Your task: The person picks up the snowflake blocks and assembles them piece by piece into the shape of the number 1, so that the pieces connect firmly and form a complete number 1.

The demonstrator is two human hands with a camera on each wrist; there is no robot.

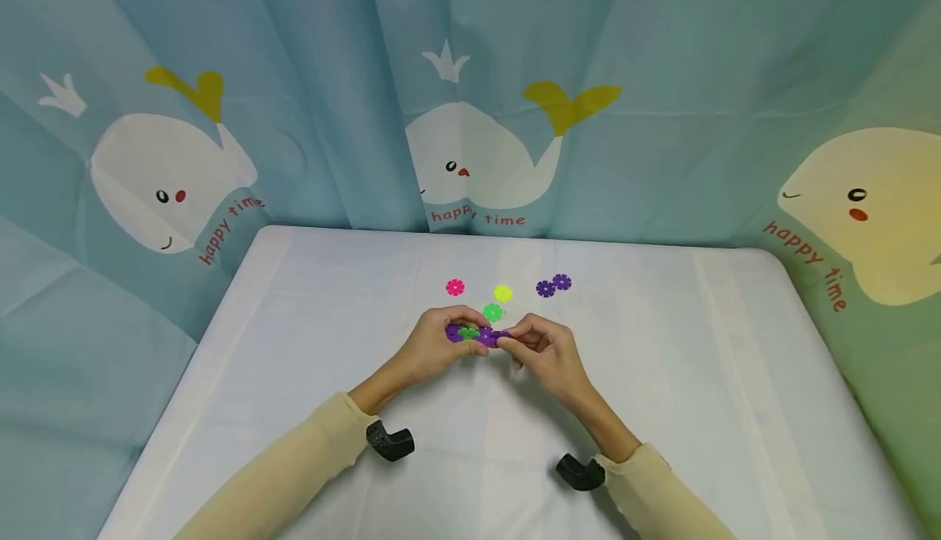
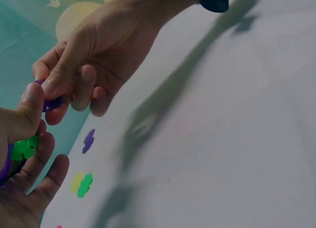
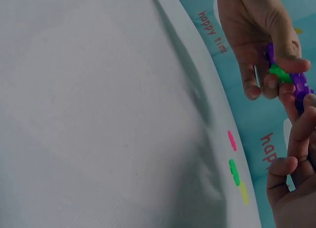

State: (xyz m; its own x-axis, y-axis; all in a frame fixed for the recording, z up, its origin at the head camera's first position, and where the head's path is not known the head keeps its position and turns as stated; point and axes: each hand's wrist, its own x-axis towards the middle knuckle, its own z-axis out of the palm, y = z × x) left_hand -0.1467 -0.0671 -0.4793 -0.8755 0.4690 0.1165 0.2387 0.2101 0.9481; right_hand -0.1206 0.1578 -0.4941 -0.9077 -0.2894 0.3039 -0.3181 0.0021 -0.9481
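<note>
Between thumb and fingers, my left hand [image 1: 434, 342] holds a joined row of plastic snowflake discs, with a green disc [image 1: 468, 332] between purple ones. My right hand [image 1: 550, 356] pinches the right end of the row, at a purple disc [image 2: 52, 104] seen in the left wrist view. The fingertips of both hands are close together there. From the right wrist view, the purple disc [image 3: 300, 87] and the green one slot into each other at an angle. Fingers hide part of the row.
On the white table [image 1: 331, 295], beyond my hands, lie a pink disc [image 1: 455, 287], a yellow disc [image 1: 503, 293] and a loose green disc [image 1: 492, 312]. Two purple discs [image 1: 554, 285] lie together farther right. A blue curtain [image 1: 316, 99] with whales hangs behind the table.
</note>
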